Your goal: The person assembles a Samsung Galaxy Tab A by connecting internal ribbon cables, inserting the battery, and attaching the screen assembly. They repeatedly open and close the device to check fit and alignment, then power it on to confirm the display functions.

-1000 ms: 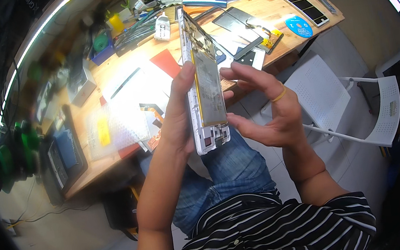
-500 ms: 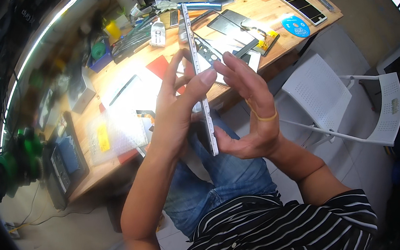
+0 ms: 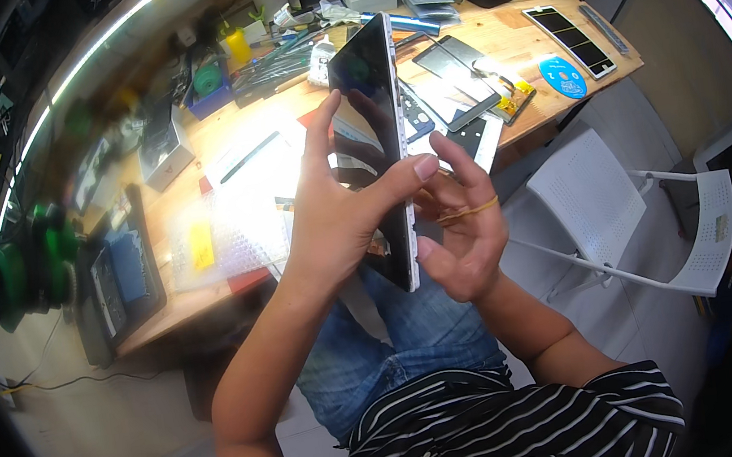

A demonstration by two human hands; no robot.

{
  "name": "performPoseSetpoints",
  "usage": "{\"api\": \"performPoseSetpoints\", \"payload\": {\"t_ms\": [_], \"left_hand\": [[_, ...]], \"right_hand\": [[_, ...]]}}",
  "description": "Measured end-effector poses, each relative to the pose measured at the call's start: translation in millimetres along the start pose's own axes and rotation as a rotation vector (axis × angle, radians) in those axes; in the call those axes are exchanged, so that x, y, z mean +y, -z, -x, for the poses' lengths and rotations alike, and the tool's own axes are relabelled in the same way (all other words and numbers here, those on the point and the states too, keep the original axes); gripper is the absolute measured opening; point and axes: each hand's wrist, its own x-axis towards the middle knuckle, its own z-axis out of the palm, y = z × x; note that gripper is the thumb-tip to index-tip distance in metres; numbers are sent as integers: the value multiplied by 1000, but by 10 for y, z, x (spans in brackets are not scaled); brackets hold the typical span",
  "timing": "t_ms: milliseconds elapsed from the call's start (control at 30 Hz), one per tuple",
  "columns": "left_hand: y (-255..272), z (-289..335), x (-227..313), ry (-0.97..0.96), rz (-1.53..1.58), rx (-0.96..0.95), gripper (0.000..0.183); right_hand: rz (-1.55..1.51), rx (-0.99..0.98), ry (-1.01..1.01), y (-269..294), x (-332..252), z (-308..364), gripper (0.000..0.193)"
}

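Observation:
A tablet [image 3: 368, 66] with a glossy black face and a thin white edge stands nearly on edge in front of me, above my lap. My left hand [image 3: 328, 210] grips it, the thumb crossing the white edge and the fingers spread along the black face. On the other side, my right hand [image 3: 472, 239] holds it too, with the thumb against the lower edge and the other fingers bent near its back. A yellow band circles part of the right hand. The tablet's back is hidden from me.
The wooden workbench [image 3: 249, 115] carries tablet parts, a blue disc [image 3: 563, 78], a white-framed panel [image 3: 572, 41], tools and bubble wrap [image 3: 236, 239]. A white box [image 3: 165, 150] sits at the left. A white chair [image 3: 591, 185] stands on the right.
The tablet has turned from nearly edge-on, so its black face now shows toward the left. Both hands have shifted with it, and the head view has moved slightly.

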Motion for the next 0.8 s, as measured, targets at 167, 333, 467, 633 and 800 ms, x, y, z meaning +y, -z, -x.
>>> {"api": "performPoseSetpoints", "payload": {"t_ms": [167, 333, 467, 633, 800], "left_hand": [[114, 22, -30, 41, 85, -31, 109], [158, 39, -2, -19, 10, -33, 110], [211, 55, -12, -78, -146, 6, 114], [168, 25, -128, -134, -227, 86, 120], [113, 84, -264, -211, -305, 199, 121]], "right_hand": [[-95, -4, -227, 15, -31, -90, 96], [-213, -19, -337, 17, -36, -204, 96], [-296, 37, -361, 17, 4, -228, 93], [89, 91, -194, -67, 20, -101, 54], [368, 26, -299, -59, -133, -215, 27]]}}
